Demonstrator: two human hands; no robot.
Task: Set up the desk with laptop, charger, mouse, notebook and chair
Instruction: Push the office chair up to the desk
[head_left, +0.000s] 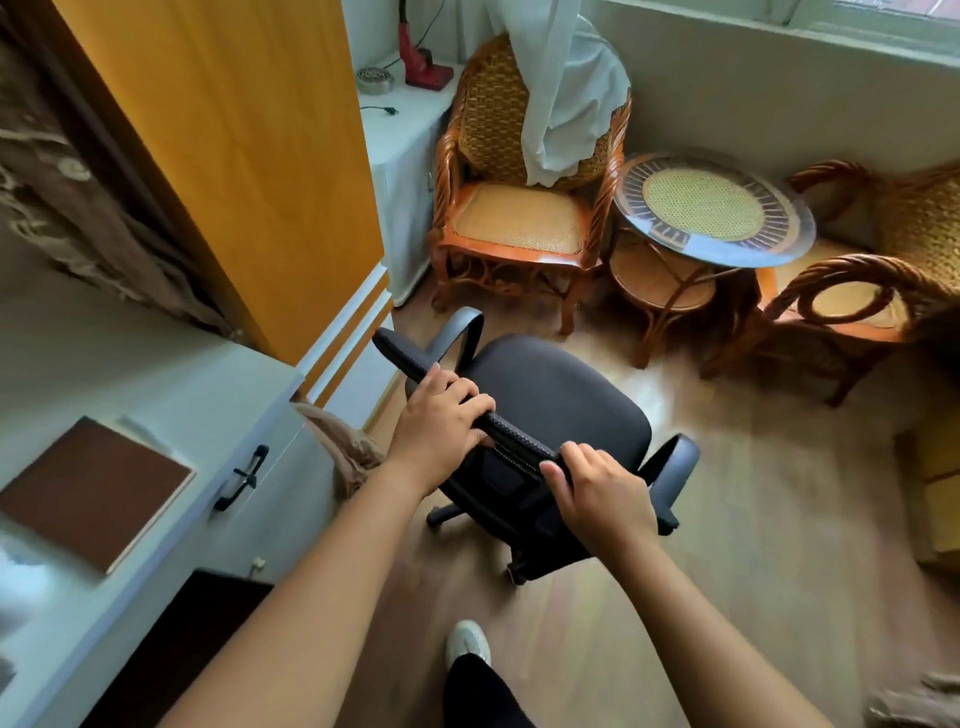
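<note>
Gripped the black chair (561, 400) by its backrest top with both hands, left (441, 421) and right (605, 493), beside the white worktop (156, 374) bearing a brown notebook (93, 493).

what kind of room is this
Probably a home bedroom or study with a sitting corner: a white desk, a black office chair held by both hands, and rattan chairs around a round glass-topped table.

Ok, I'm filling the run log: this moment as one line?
step: moving chair | left hand: holds office chair backrest top | right hand: holds backrest top | notebook: on desk
</note>
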